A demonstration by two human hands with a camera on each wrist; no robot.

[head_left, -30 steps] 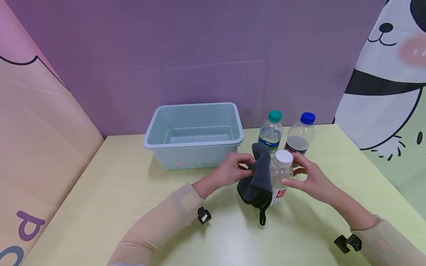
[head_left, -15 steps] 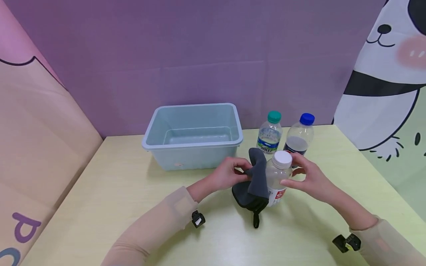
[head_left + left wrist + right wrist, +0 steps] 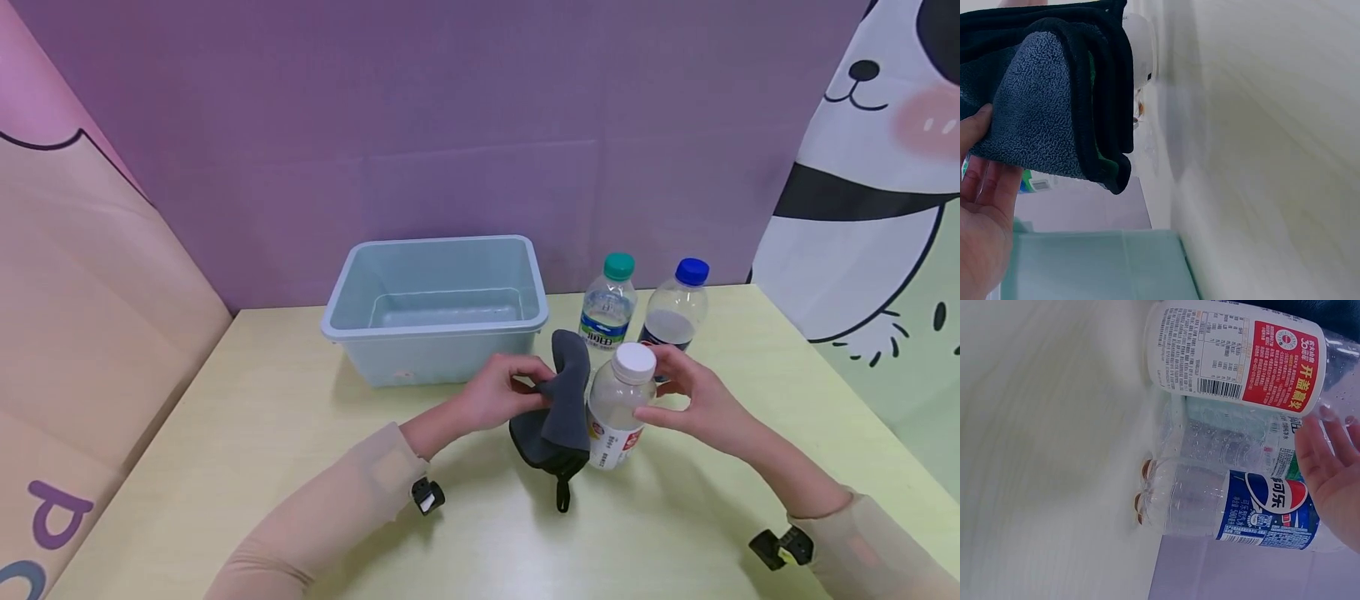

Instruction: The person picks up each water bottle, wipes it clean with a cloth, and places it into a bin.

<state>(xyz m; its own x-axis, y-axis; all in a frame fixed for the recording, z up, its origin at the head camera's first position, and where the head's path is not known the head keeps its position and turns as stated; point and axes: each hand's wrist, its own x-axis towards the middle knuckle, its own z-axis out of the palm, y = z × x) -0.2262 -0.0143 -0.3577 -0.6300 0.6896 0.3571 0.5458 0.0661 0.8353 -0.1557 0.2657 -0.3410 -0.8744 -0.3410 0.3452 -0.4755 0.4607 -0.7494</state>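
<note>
Grey cloth (image 3: 567,396): left hand (image 3: 501,392) pinches | white-capped bottle (image 3: 619,408): right hand (image 3: 692,398) holds

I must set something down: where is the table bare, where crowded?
Bare: the table left of the blue bin, and its near stretch between both sleeves. Crowded: near the bin's right end, with gray cloth, white-capped bottle, green-capped bottle, blue-capped bottle, left hand and right hand.

Folded and pinched up: 1 dark grey cloth (image 3: 567,404), black-edged. Just beside it, upright on the table (image 3: 487,533): 1 clear, white-capped bottle (image 3: 617,402) with a red-and-white label (image 3: 611,442).
</note>
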